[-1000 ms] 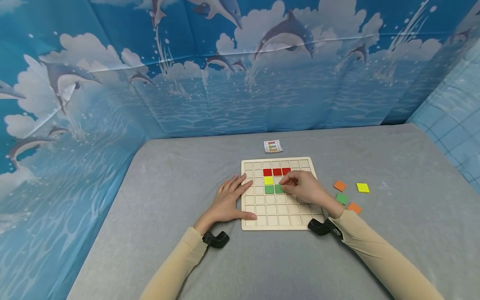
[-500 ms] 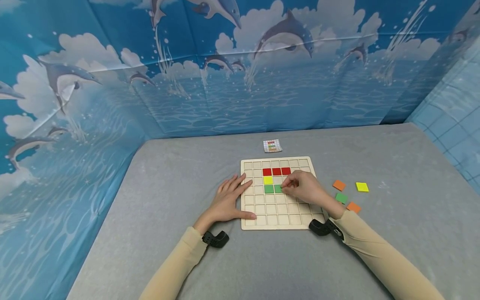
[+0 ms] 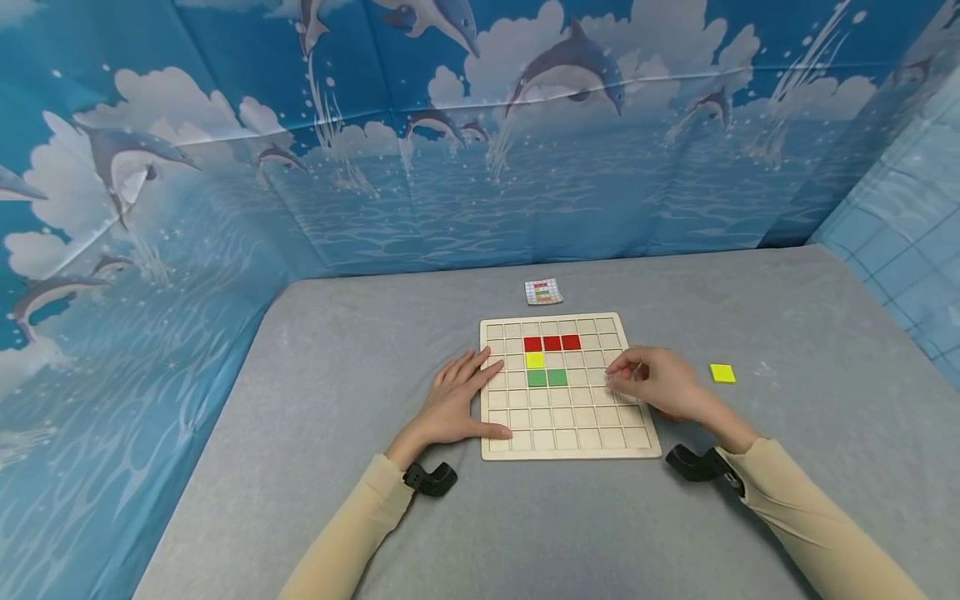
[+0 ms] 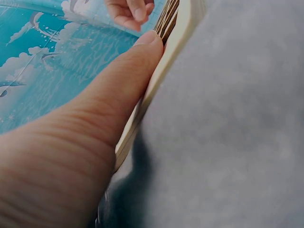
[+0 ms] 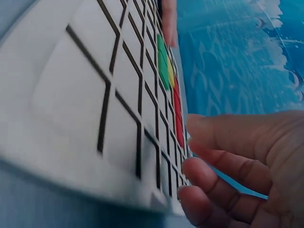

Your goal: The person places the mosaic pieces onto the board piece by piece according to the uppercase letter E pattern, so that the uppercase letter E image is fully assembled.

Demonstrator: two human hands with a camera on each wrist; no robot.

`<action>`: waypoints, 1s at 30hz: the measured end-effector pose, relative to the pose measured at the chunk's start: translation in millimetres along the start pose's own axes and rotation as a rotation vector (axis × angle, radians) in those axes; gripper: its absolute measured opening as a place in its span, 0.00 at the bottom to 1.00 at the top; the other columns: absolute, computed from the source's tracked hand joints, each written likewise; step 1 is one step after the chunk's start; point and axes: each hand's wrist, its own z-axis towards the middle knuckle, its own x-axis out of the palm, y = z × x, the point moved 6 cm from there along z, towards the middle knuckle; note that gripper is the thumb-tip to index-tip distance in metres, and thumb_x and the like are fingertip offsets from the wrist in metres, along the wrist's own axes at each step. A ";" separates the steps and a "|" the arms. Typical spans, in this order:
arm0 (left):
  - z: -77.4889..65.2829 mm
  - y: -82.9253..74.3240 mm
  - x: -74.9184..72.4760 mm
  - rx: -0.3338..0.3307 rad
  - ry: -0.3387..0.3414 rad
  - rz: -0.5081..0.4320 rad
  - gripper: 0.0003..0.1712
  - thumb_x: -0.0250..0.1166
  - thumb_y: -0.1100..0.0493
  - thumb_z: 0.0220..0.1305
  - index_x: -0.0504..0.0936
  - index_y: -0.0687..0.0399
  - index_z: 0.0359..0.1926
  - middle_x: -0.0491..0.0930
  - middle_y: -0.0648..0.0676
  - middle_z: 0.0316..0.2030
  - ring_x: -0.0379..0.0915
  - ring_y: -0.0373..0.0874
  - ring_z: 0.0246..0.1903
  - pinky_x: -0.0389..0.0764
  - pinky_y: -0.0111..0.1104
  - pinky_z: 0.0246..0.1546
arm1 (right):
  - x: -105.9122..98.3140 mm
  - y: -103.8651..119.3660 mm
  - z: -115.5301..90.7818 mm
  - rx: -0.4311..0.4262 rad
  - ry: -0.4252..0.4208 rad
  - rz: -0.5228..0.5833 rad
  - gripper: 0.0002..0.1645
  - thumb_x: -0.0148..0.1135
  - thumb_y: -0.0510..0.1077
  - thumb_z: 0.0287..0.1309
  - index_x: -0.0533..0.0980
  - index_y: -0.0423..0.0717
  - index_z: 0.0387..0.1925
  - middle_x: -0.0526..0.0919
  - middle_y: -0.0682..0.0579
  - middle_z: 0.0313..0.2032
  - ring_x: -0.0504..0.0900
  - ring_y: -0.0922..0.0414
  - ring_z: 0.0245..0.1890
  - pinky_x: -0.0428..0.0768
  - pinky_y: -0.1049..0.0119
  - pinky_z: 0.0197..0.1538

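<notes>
The right hand, loosely curled at the right edge of a grid board, hid where loose orange and green tiles lay a second earlier. The left hand was spread on the opposite edge; six inlaid tiles filled cells. A dolphin-print curtain backed the gray table.

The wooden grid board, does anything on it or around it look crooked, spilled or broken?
Nothing looks spilled or broken; the red tiles, inset yellow tile and green tiles sit squarely in the wooden grid board. One mild oddity: a loose yellow tile lies apart on the grey surface, beyond the right hand.
</notes>
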 end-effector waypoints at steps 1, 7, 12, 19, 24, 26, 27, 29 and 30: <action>-0.2 0.2 0.1 -0.001 0.000 0.000 0.59 0.68 0.30 0.46 0.52 0.43 0.74 0.41 0.51 0.74 0.30 0.51 0.72 0.39 0.50 0.66 | -3.1 -2.2 -2.7 0.013 0.005 -0.010 0.08 0.69 0.41 0.54 0.82 0.42 0.35 0.75 0.55 0.25 0.69 0.56 0.23 0.66 0.66 0.24; -1.2 1.6 1.1 -0.007 0.000 0.001 0.60 0.68 0.29 0.46 0.51 0.43 0.74 0.40 0.51 0.74 0.30 0.50 0.72 0.39 0.49 0.66 | -18.6 -14.4 -17.2 0.076 0.022 -0.085 0.15 0.72 0.50 0.51 0.82 0.44 0.36 0.75 0.56 0.27 0.69 0.57 0.23 0.66 0.65 0.23; -1.3 1.9 1.6 -0.007 -0.003 0.006 0.60 0.68 0.29 0.46 0.52 0.43 0.74 0.41 0.51 0.74 0.30 0.50 0.72 0.39 0.49 0.66 | -27.6 -29.3 -26.3 0.132 0.016 -0.150 0.21 0.73 0.53 0.49 0.80 0.43 0.38 0.74 0.54 0.28 0.68 0.57 0.23 0.65 0.64 0.24; 0.0 0.7 1.5 0.001 0.002 0.006 0.59 0.68 0.30 0.47 0.52 0.44 0.74 0.41 0.51 0.74 0.30 0.51 0.72 0.39 0.49 0.66 | -33.8 -46.0 -35.1 0.201 0.010 -0.212 0.25 0.73 0.56 0.46 0.75 0.42 0.34 0.72 0.54 0.26 0.66 0.57 0.22 0.63 0.63 0.23; 0.5 0.2 1.2 0.000 0.002 0.008 0.59 0.68 0.30 0.47 0.52 0.44 0.74 0.41 0.51 0.74 0.30 0.51 0.72 0.39 0.49 0.66 | -36.8 -52.4 -39.5 0.248 0.009 -0.211 0.28 0.72 0.58 0.47 0.73 0.41 0.35 0.71 0.54 0.25 0.66 0.57 0.21 0.61 0.64 0.23; 0.6 -0.1 0.8 0.001 0.000 0.009 0.59 0.68 0.29 0.47 0.52 0.44 0.74 0.41 0.51 0.74 0.30 0.51 0.72 0.39 0.49 0.66 | -37.6 -54.3 -40.4 0.262 0.011 -0.213 0.29 0.72 0.59 0.46 0.74 0.39 0.35 0.71 0.53 0.24 0.66 0.57 0.20 0.61 0.64 0.22; 0.5 -0.4 0.6 0.003 -0.002 0.006 0.59 0.68 0.30 0.46 0.52 0.45 0.74 0.41 0.52 0.74 0.30 0.51 0.72 0.39 0.49 0.66 | -37.6 -55.1 -40.7 0.268 0.013 -0.213 0.30 0.72 0.60 0.46 0.74 0.39 0.35 0.71 0.53 0.24 0.66 0.57 0.20 0.61 0.64 0.22; 0.5 -1.1 0.0 0.009 -0.006 0.002 0.59 0.68 0.30 0.46 0.53 0.45 0.74 0.41 0.52 0.74 0.31 0.51 0.72 0.39 0.49 0.66 | -37.8 -56.5 -40.5 0.279 0.017 -0.213 0.30 0.72 0.60 0.46 0.74 0.39 0.35 0.71 0.53 0.24 0.66 0.57 0.20 0.61 0.64 0.23; 0.4 -1.6 -0.5 0.007 -0.005 0.001 0.59 0.69 0.30 0.46 0.53 0.45 0.74 0.41 0.52 0.74 0.31 0.51 0.72 0.39 0.49 0.66 | -37.6 -56.9 -40.1 0.281 0.020 -0.213 0.30 0.72 0.61 0.46 0.74 0.39 0.35 0.71 0.53 0.24 0.66 0.57 0.20 0.61 0.64 0.23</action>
